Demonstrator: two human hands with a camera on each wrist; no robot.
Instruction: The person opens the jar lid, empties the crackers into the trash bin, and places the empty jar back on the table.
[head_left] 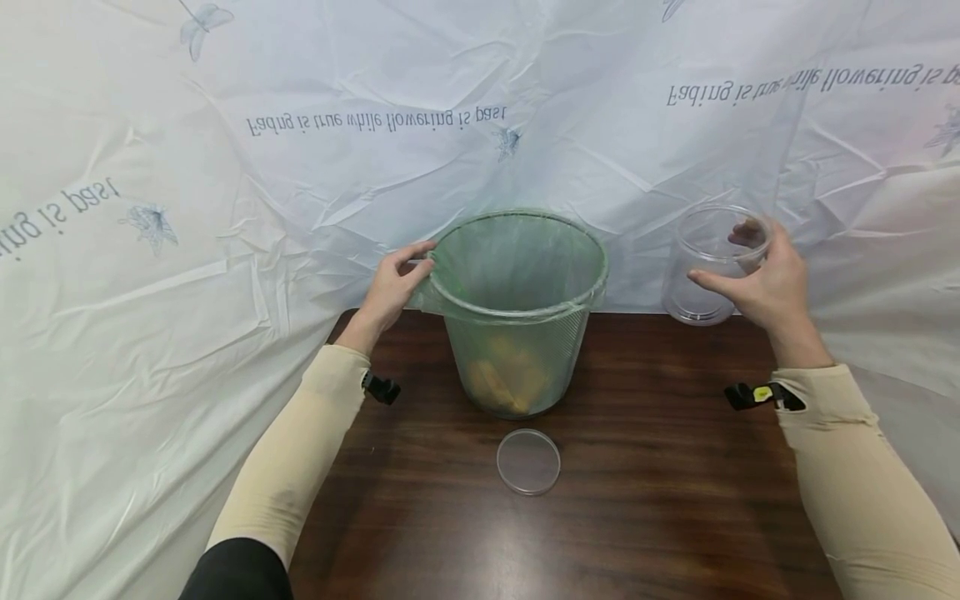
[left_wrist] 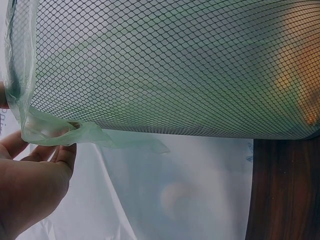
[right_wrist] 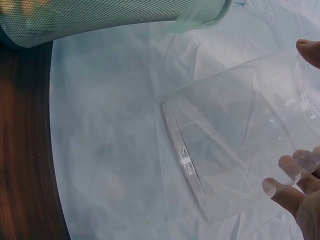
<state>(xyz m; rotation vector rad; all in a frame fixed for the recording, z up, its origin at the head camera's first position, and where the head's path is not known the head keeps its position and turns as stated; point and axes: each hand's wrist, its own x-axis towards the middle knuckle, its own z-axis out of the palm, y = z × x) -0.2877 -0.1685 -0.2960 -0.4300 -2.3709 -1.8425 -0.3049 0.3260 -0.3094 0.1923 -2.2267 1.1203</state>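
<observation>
A wire-mesh trash can (head_left: 517,342) stands upright on the table, lined with a thin green trash bag (left_wrist: 55,130) folded over its rim. At the left side of that rim, my left hand (head_left: 390,287) grips the edge through the bag, thumb and fingers on either side. My right hand (head_left: 780,279) holds a clear plastic jar (right_wrist: 225,135) around its upper part, off to the right of the can and above the table's far edge. The jar has no lid on, and its mouth faces up, tilted slightly. It looks empty.
A round clear lid (head_left: 528,462) lies flat in front of the can on the dark wooden table (head_left: 645,483). Orange-yellow contents (head_left: 506,375) show through the mesh low in the can. White printed sheeting (head_left: 360,167) hangs close behind and at both sides.
</observation>
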